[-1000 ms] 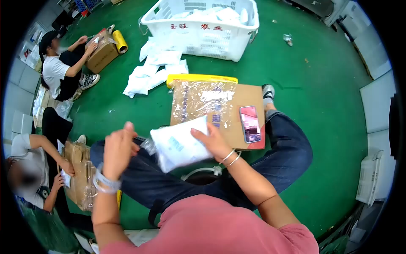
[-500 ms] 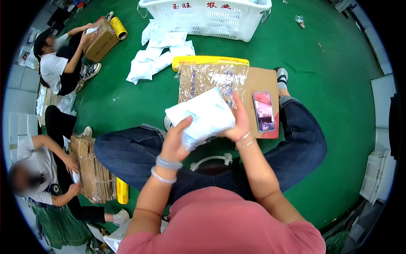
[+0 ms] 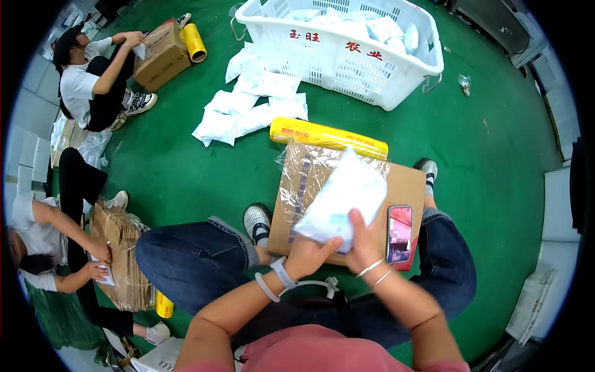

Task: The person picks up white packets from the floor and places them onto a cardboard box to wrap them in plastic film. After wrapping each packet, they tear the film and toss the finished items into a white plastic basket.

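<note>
A plump white packet [image 3: 347, 197] with faint blue print is tilted up above a cardboard box [image 3: 406, 180]. My left hand [image 3: 315, 253] grips its lower left edge, fingers hidden underneath and thumb pointing right. My right hand [image 3: 364, 242] holds the lower right corner, with its thumb on top. Clear film [image 3: 304, 164] stretches over the left part of the box. A yellow roll of cling film [image 3: 328, 137] lies along the box's far edge. On the right side of the box rests a phone [image 3: 400, 232] with a pinkish screen.
Several white packets [image 3: 254, 102] lie on the green floor ahead. Behind them stands a white basket [image 3: 341, 59] holding more packets. Two co-workers sit at left, one beside a carton [image 3: 162, 57], the other by stacked flattened cardboard [image 3: 121, 266]. My bent legs flank the box.
My view has shifted, bringing the basket's contents into sight. The packet has turned to stand more upright, and my hands have come closer together at its near end.
</note>
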`<state>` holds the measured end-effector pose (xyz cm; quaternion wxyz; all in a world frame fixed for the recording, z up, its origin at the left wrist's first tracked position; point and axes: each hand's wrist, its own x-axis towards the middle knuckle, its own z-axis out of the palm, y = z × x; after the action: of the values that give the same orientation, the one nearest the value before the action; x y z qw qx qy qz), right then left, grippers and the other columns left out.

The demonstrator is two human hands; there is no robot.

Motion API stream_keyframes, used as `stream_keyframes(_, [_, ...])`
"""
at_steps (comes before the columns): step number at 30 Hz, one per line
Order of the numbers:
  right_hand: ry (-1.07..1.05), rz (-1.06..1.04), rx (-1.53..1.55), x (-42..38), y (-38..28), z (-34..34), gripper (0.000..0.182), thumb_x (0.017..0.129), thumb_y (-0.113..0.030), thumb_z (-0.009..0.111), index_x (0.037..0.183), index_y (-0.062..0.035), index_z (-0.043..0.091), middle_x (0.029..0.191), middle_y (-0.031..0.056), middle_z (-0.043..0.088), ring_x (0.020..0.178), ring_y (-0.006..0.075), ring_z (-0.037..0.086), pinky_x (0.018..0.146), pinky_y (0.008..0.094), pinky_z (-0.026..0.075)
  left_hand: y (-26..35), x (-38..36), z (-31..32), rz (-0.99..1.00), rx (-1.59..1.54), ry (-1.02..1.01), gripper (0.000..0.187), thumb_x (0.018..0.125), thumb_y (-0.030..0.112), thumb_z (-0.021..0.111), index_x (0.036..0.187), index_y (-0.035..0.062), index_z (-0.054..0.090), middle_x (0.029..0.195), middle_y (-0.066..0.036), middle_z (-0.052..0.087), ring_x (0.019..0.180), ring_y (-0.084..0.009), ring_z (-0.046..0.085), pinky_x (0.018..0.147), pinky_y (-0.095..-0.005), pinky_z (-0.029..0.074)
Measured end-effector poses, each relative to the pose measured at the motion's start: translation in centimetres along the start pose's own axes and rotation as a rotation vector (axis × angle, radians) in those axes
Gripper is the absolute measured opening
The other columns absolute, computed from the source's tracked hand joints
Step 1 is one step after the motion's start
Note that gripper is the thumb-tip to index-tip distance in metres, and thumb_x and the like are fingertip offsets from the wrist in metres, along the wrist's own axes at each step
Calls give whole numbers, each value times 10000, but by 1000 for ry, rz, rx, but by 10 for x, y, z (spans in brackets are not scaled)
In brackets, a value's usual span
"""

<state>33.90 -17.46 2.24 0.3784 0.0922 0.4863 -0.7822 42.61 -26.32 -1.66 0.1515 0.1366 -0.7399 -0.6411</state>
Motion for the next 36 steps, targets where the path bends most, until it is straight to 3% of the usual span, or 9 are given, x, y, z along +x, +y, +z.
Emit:
stream_keyframes(5, [13, -336, -505, 149, -128, 29, 598, 815, -407, 595, 1198, 22, 429, 1073, 120, 569, 897, 211, 600, 754, 314, 507, -13, 112, -66, -124, -133, 366, 483, 790, 233, 640, 1155, -27, 458, 1118, -172, 523, 1039, -269, 504, 888, -374, 386])
stream_keyframes(9, [-10, -219, 19, 240, -246, 88, 514, 862, -352, 547, 1221, -19, 389, 1056, 140, 579, 963, 241, 591, 709, 320, 546, -132, 200, -141, 49, 786, 532, 518, 737, 136, 637, 1181, -28, 427, 1112, -190, 511, 989, -313, 513, 865, -389, 411])
stream_keyframes(12, [-281, -287, -492, 227, -216, 59, 531, 830, -272, 591, 1223, 16, 381, 1070, 141, 560, 935, 256, 597, 731, 377, 538, -181, 258, -186, 51, 1157, 325, 610, 714, 105, 622, 1249, -18, 357, 1228, -186, 431, 1111, -318, 445, 930, -408, 373])
stream_keyframes(17, [-185, 732, -870, 114, -126, -41, 280, 844, -197, 586, 1040, -47, 453, 851, 60, 564, 666, 143, 606, 513, 249, 498, -218, 372, -220, 46, 1753, -66, 635, 789, 33, 494, 1367, 44, 231, 1416, -85, 273, 1297, -233, 275, 1039, -423, 255])
stream_keyframes(20, [-146, 964, -811, 61, -105, -86, 232, 860, -214, 580, 966, -41, 468, 817, 42, 571, 607, 107, 601, 451, 200, 447, -233, 415, -218, 228, 1887, -319, 939, 641, 15, 683, 1400, 142, 145, 1424, -110, 243, 1306, -271, 252, 1097, -386, 149])
stream_keyframes(25, [-114, 995, -711, 44, -101, -76, 250, 841, -189, 610, 957, -21, 466, 733, 41, 581, 660, 98, 631, 439, 201, 461, -221, 414, -219, -37, 1655, -422, 971, 561, 242, 750, 1368, 94, 232, 1284, -207, 389, 1219, -323, 355, 1043, -378, 262])
stream_keyframes(28, [-340, 642, -1293, 45, -100, -89, 298, 813, -277, 624, 896, -15, 509, 644, 106, 596, 621, 214, 635, 495, 308, 490, -221, 379, -226, -123, 1414, -190, 988, 479, 332, 755, 1308, 11, 324, 1078, -244, 516, 1036, -379, 483, 896, -416, 407])
stream_keyframes(31, [-345, 364, -1763, 43, -80, -114, 396, 804, -412, 567, 841, -17, 554, 670, 189, 605, 623, 360, 603, 598, 408, 494, -171, 328, -221, 122, 1034, -80, 874, 522, 259, 715, 1237, -73, 339, 1057, -253, 517, 987, -400, 476, 868, -436, 390])
stream_keyframes(36, [-309, 432, -2106, 38, -43, -100, 484, 846, -486, 476, 749, -42, 645, 723, 138, 640, 701, 302, 639, 635, 380, 508, -42, 223, -124, 437, 889, -261, 983, 474, 217, 738, 1293, -72, 276, 1165, -223, 437, 1097, -367, 404, 959, -430, 314])
